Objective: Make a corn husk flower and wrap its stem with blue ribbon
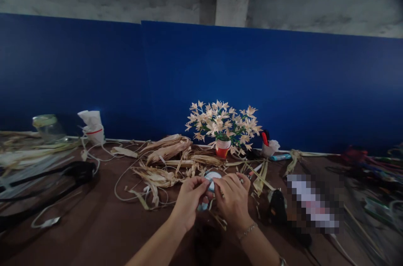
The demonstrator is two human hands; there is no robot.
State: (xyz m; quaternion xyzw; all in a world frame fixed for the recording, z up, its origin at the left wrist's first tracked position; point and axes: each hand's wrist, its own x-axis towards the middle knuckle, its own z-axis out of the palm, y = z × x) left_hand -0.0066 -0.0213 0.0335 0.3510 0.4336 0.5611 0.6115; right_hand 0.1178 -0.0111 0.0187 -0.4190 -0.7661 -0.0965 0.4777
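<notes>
Between my two hands is a small round light-blue and white thing (213,175); its exact kind is hard to make out. My left hand (191,199) grips it from the left, thumb on its near side. On its right edge, the fingers of my right hand (232,196) are closed, partly hiding it. A further bit of light blue (203,206) shows below my left fingers. Just beyond my hands lie dried husks (170,150) and loose strips. Behind them stands a red and white pot (223,148) of pale artificial flowers (217,123).
On the left are a glass jar (50,128), a white cup (95,134) with a white roll and a black frame-like object (80,172). A black glue gun (277,205) lies at right near a pixelated strip (313,204). A blue partition (189,64) borders the brown table (107,232).
</notes>
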